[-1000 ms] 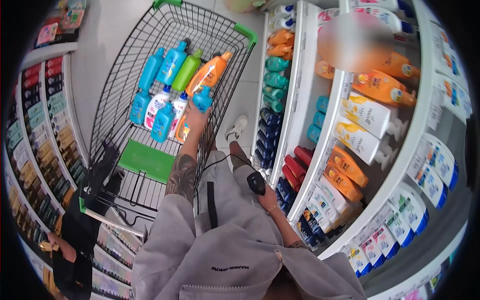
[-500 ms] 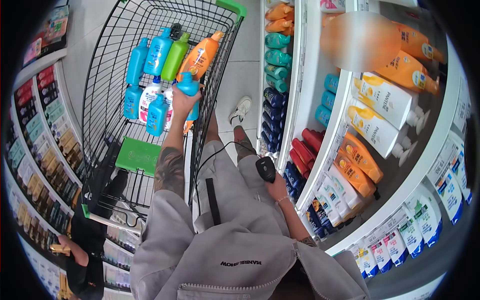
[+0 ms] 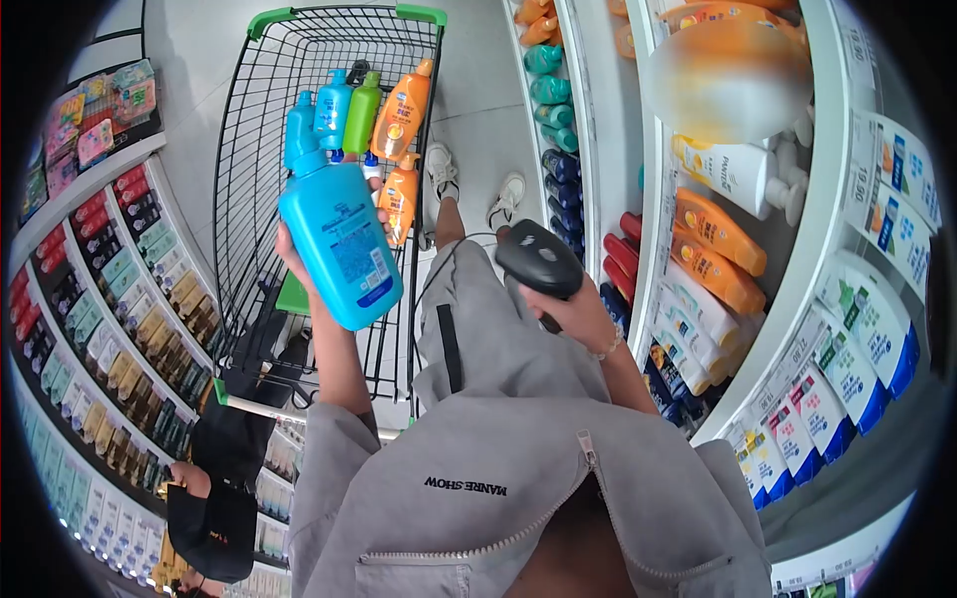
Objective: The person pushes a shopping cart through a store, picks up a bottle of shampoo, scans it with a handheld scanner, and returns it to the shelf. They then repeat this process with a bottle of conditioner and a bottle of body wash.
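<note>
My left hand (image 3: 291, 257) is closed around a large blue shampoo bottle (image 3: 339, 239), tilted with its back label and barcode facing up toward me. It is held above the wire shopping cart (image 3: 422, 14). Inside the cart stand a green bottle (image 3: 361, 115), a tall orange pump bottle (image 3: 403, 110), a smaller orange bottle (image 3: 399, 202) and two blue bottles, one of them a pump bottle (image 3: 333, 108). The held bottle hides other bottles behind it. In my right hand (image 3: 578, 314) is a black handheld barcode scanner (image 3: 539, 259), gripped by its handle, with a cable running toward my lap.
At right, a shelf (image 3: 847, 199) carries orange bottles, white Pantene bottles (image 3: 723, 174) and hanging refill pouches (image 3: 877, 309). Another shelf of boxed products (image 3: 130, 329) lines the left side. A person in dark clothes (image 3: 214, 523) is at lower left, near the cart handle.
My left hand has lifted the blue bottle out from among the others and brought it closer, turning its label up. My right hand has raised the scanner higher.
</note>
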Tool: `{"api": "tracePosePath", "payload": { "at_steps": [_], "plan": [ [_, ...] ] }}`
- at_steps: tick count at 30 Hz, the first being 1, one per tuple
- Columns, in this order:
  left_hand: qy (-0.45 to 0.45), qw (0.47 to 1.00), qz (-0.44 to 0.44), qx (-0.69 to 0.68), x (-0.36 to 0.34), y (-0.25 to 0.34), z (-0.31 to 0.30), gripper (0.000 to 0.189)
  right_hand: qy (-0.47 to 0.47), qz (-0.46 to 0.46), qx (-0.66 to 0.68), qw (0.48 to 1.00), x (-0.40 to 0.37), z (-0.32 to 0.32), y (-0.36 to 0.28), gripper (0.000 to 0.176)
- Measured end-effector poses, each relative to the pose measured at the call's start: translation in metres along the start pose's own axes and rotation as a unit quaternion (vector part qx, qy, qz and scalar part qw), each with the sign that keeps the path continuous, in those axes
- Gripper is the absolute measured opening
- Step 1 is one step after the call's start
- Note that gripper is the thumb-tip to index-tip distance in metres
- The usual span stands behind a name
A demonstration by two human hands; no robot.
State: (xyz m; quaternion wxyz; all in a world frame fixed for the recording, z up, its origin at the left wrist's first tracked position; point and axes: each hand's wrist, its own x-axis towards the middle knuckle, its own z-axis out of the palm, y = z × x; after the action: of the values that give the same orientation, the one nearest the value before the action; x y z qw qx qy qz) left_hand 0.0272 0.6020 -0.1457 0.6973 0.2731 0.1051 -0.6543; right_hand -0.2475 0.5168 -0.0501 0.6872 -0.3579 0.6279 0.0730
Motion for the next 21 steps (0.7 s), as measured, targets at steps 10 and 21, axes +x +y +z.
{"api": "tracePosePath", "payload": {
  "at_steps": [10,21],
  "plan": [
    [-0.078,0.978,-0.096,-0.166,0.016,-0.08,0.029,0.114,-0.083,-0.189,-0.129,0.97,-0.017,0.001,-0.011,0.027],
    [0.199,0.863,-0.034,0.464,0.075,-0.202,-0.035,0.075,0.105,0.023,-0.319,0.942,0.012,-0.061,0.143,0.033]
  ]
}}
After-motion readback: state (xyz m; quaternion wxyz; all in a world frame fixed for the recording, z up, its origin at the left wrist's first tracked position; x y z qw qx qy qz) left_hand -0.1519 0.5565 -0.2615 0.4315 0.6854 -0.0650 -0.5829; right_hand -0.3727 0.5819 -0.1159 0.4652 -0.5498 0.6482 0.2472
